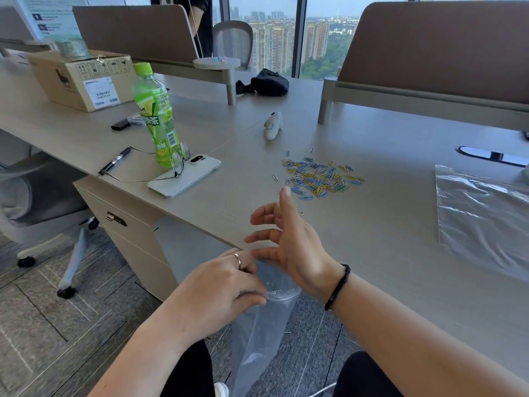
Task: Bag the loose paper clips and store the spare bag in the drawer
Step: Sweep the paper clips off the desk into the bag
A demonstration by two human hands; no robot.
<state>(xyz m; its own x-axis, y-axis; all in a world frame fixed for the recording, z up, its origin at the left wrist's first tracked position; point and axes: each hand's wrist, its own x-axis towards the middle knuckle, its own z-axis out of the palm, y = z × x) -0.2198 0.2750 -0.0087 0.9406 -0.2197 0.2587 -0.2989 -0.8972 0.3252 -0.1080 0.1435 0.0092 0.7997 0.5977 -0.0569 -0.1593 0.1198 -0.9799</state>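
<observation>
Left hand (226, 285) pinches the rim of a clear plastic bag (263, 333) at the counter (386, 253) edge, fingers curled on the film, ring on one finger. Right hand (289, 239) is at the bag mouth too, fingers spread and mostly straight, lowest fingers touching the rim; cannot tell if it actually grips the film. Black bracelet on the right wrist. The bag hangs down below the counter edge between the person's knees, mouth held up near counter level.

Loose paper clips (320, 179), blue, yellow, green and silver, lie in a scattered pile on the counter beyond the right hand, apart from it; a stray clip or two sits nearer the fingers. A second clear bag (481, 216) lies flat on the counter far right, well apart from the pile.

Left of the pile: white phone (184, 177) face down with glasses (177, 161) resting on it, green bottle (156, 116) upright just behind, black pen (114, 161) near the counter edge. White handheld device (272, 126) behind the clips. Cardboard box (83, 78) far left. Drawer unit (126, 222) under the counter at left, shut.
</observation>
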